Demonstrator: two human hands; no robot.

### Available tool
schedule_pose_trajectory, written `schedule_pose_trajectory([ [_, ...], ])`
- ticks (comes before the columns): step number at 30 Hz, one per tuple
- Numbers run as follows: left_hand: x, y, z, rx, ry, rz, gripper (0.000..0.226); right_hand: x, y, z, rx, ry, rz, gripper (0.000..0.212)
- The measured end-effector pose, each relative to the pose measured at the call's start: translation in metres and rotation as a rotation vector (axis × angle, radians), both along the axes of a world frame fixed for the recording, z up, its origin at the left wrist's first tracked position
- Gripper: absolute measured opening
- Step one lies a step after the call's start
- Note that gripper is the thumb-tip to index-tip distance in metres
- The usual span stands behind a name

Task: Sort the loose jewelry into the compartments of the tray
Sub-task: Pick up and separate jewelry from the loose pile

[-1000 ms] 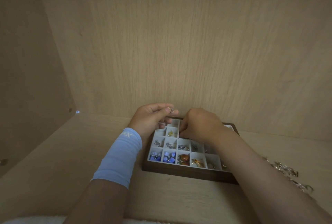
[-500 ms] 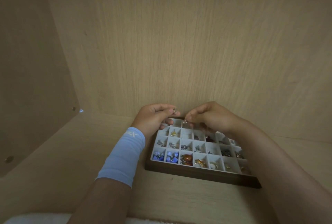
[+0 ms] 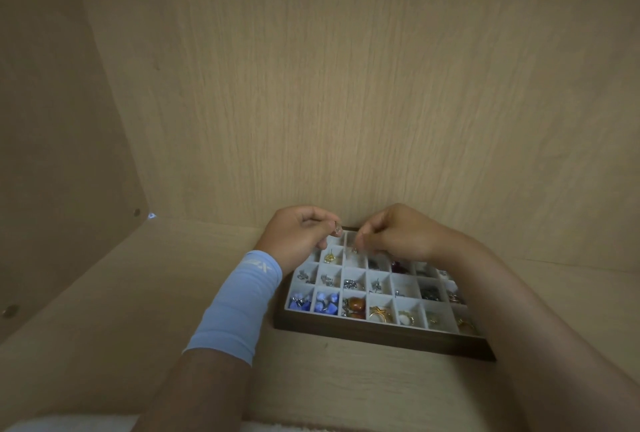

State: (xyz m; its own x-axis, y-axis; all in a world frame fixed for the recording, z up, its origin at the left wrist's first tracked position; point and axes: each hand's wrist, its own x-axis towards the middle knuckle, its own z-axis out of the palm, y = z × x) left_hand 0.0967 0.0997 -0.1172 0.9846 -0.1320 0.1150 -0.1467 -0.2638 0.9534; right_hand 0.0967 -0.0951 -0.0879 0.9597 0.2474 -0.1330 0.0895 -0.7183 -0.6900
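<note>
Hands sit at the far edge of the tray (image 3: 381,340), lower centre of frame: left hand (image 3: 299,236) pinches a small silver piece (image 3: 336,228), right hand (image 3: 398,236) has fingertips bunched over a far-row cell, can't tell if it holds anything. Looks mostly done: cells left to right hold blue stones (image 3: 313,303), silver studs (image 3: 326,281), amber stones (image 3: 355,305), gold rings (image 3: 379,312), dark bits (image 3: 429,293); a few look bare. Remaining: drop the pinched piece; no other loose jewelry in view.

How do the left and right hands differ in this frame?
The left hand wears a light-blue wrist sleeve; the right hand has a bare wrist. The left hand pinches a small silver piece in plain sight; whether the right hand's curled fingers hold anything cannot be told. Both hover over the far-left compartments of the tray.
</note>
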Motion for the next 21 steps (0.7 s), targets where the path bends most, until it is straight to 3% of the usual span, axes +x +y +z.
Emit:
schedule_pose_trajectory([
  [5,0.001,0.0,-0.003,0.049,-0.04,0.025,0.015,0.004,0.006,-0.011,-0.195,-0.098,0.071,0.008],
  [21,0.004,0.005,-0.008,0.118,-0.084,0.021,0.01,0.008,0.006,-0.009,-0.316,-0.24,0.017,0.005],
])
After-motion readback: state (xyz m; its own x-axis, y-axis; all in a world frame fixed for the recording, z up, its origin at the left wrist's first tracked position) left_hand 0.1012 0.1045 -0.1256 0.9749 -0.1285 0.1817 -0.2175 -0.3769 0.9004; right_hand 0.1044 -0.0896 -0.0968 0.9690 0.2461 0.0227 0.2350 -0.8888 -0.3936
